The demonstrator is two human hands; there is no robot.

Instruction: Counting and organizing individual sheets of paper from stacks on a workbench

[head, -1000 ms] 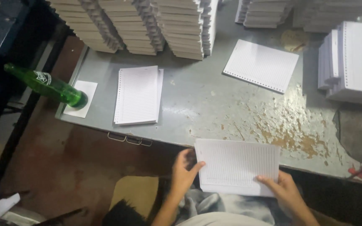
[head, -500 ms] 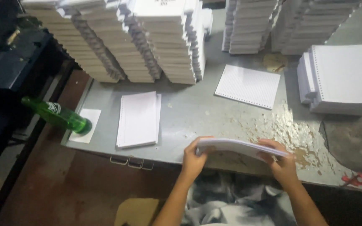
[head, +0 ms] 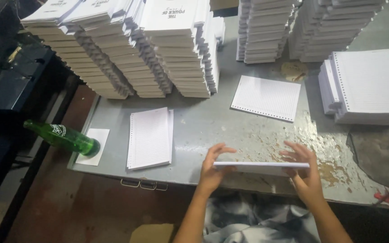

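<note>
A thin stack of white lined sheets [head: 261, 167] is held edge-on and level just above the near edge of the grey metal table [head: 203, 130]. My left hand [head: 213, 168] grips its left end and my right hand [head: 303, 173] grips its right end. A small pile of punched lined sheets [head: 150, 137] lies on the table to the left of my left hand. Another punched sheet [head: 266, 97] lies flat further back, between the two hands.
Tall leaning stacks of printed white booklets [head: 131, 49] fill the back left, more stacks [head: 302, 27] the back right. A thick pile of lined paper [head: 368, 87] sits at right. A green glass bottle [head: 64, 137] stands on a white slip at the table's left corner.
The sheets went from lying flat and face-up near my lap to being held edge-on over the table's front edge. Both hands moved up and forward with them.
</note>
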